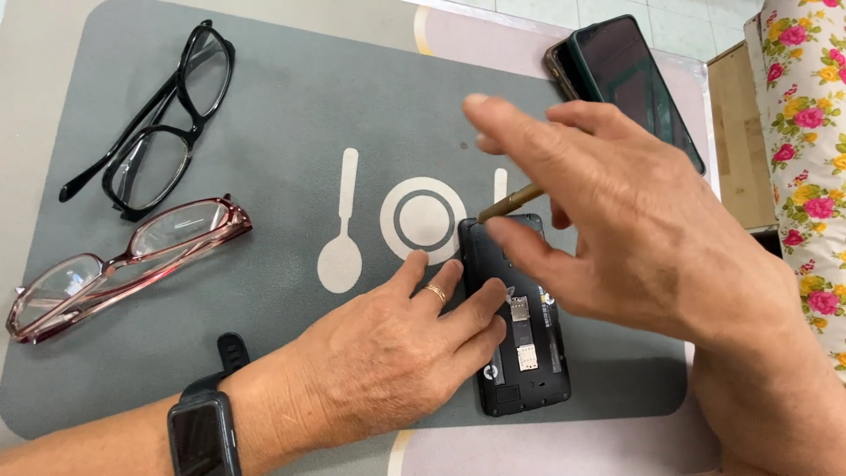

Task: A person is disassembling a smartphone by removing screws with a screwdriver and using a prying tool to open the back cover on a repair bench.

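Note:
A black phone with its back cover off (522, 353) lies on a grey placemat (291, 106), its card slots showing. My left hand (397, 348) lies flat on the mat with its fingertips pressing the phone's left edge; it wears a ring, and a black watch is on the wrist. My right hand (617, 229) hovers over the phone's upper half and grips a thin brass-coloured tool (511, 203), whose tip points left just above the phone's top end.
Black-framed glasses (163, 123) and reddish-framed glasses (123, 264) lie on the mat's left side. A second dark phone (630, 75) lies at the mat's far right corner. A floral cloth (806, 150) hangs at the right edge.

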